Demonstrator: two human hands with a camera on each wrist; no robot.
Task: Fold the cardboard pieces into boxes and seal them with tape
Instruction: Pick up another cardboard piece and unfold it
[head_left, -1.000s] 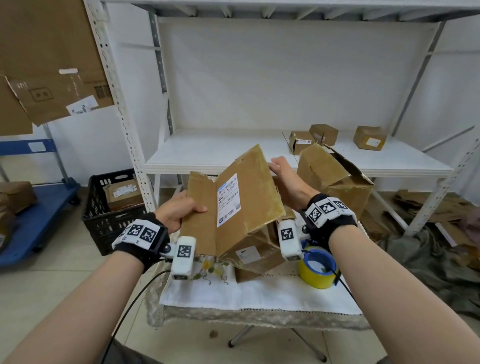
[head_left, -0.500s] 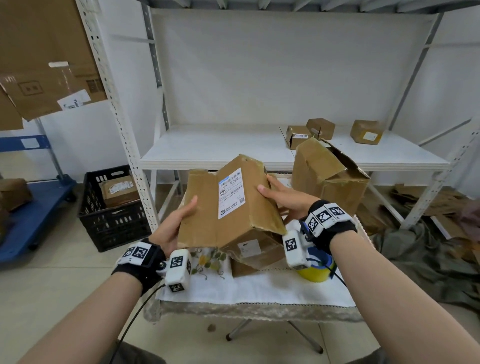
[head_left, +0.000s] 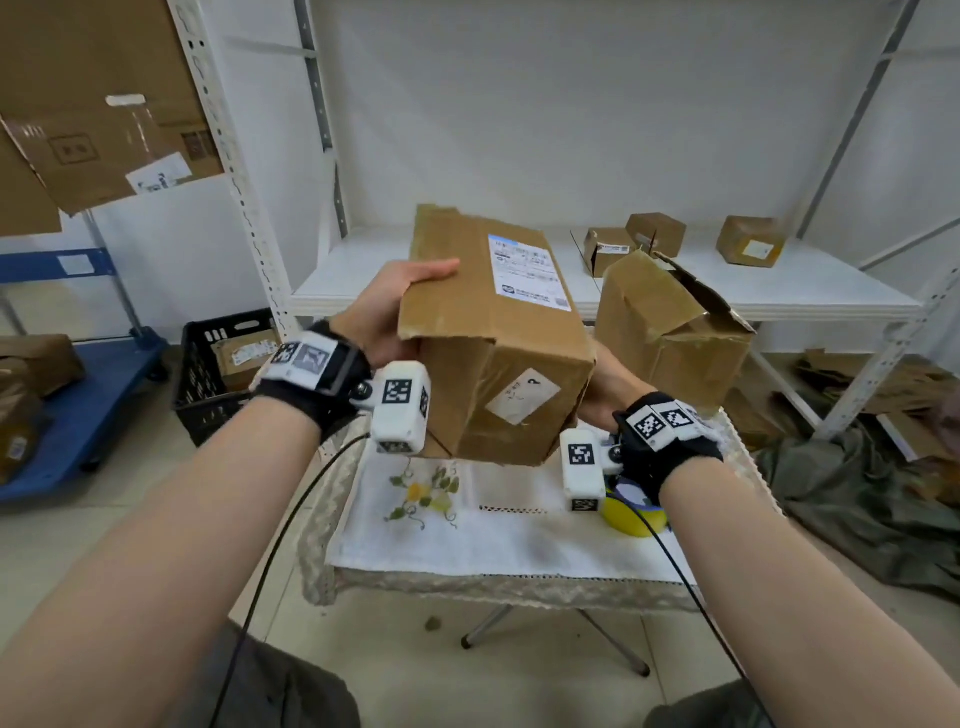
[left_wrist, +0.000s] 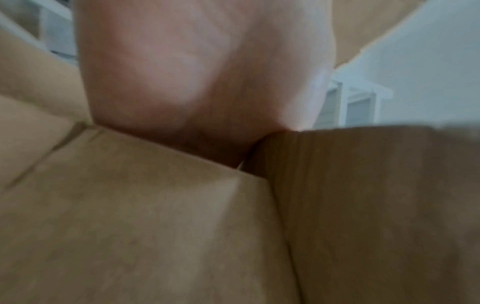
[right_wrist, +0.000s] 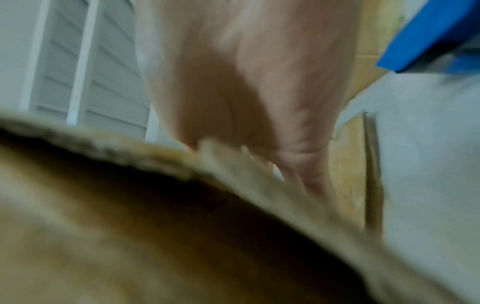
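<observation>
Lifted higher than before, the cardboard box (head_left: 498, 332) hangs above the clothed table (head_left: 498, 545), left hand (head_left: 387, 312) grasping its top-left edge, right hand (head_left: 605, 387) supporting beneath, grip unclear; both wrist views show blurred palms against cardboard.

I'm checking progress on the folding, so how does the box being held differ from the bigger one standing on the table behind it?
The held box is lifted off the table between the left hand and right hand; the standing box rests untouched on the table. The held box looks squared with its near end folded shut; the standing box is crumpled, its top flap open. Both are worn brown cardboard.
</observation>
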